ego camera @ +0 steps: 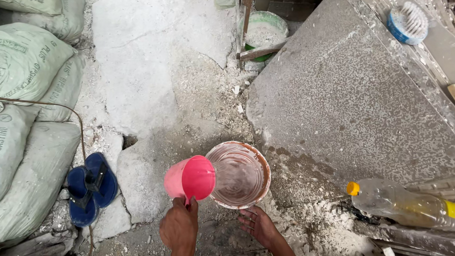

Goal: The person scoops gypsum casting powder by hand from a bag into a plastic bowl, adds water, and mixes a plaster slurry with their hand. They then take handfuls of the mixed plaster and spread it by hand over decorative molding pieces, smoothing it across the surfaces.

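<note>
My left hand (178, 225) grips the handle of a pink plastic cup (190, 178), tipped on its side with its mouth toward a round bowl (261, 162). The bowl is brown-rimmed, coated in white plaster, and sits on the rubble floor. Water pours from the cup into it. My right hand (258, 225) rests at the bowl's near edge, fingers spread against its underside.
Stacked pale sacks (18, 108) line the left side, with a pair of blue sandals (91, 186) beside them. A grey slab (351, 97) leans at right. A plastic bottle with a yellow cap (403, 205) lies at right. Brushes (408, 20) and a green-rimmed tub (265, 30) sit beyond.
</note>
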Demonstrator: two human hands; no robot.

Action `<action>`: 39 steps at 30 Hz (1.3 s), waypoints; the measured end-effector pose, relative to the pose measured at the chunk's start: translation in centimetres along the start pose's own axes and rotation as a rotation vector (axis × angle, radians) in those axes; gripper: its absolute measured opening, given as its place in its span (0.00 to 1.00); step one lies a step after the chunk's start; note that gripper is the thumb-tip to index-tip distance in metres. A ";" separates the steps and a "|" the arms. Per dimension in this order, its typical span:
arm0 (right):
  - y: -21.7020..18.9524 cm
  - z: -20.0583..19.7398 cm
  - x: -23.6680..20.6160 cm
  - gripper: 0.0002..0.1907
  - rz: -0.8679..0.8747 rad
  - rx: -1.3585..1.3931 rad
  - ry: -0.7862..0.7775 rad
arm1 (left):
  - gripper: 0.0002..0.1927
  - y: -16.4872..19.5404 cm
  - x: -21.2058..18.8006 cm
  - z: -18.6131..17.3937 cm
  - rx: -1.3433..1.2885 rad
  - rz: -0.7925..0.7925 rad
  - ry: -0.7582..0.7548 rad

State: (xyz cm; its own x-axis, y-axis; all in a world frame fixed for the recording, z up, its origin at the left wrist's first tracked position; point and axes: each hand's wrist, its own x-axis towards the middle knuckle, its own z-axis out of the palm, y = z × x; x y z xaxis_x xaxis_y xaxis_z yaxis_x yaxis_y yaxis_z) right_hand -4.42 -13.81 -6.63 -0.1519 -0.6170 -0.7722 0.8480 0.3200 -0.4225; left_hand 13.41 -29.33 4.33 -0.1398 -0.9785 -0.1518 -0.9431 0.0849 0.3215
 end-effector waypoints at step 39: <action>1.7 -10.9 -21.0 0.14 -0.818 -0.678 0.591 | 0.13 23.0 -7.6 2.5 -0.343 0.969 0.298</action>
State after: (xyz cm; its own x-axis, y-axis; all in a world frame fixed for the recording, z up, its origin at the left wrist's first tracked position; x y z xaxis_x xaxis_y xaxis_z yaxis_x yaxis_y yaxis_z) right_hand -5.33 7.53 3.74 -0.8757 -0.4464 -0.1839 -0.0172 0.4095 -0.9122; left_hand -7.93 -19.52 10.57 -0.6603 -0.5329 0.5292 -0.3280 0.8385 0.4351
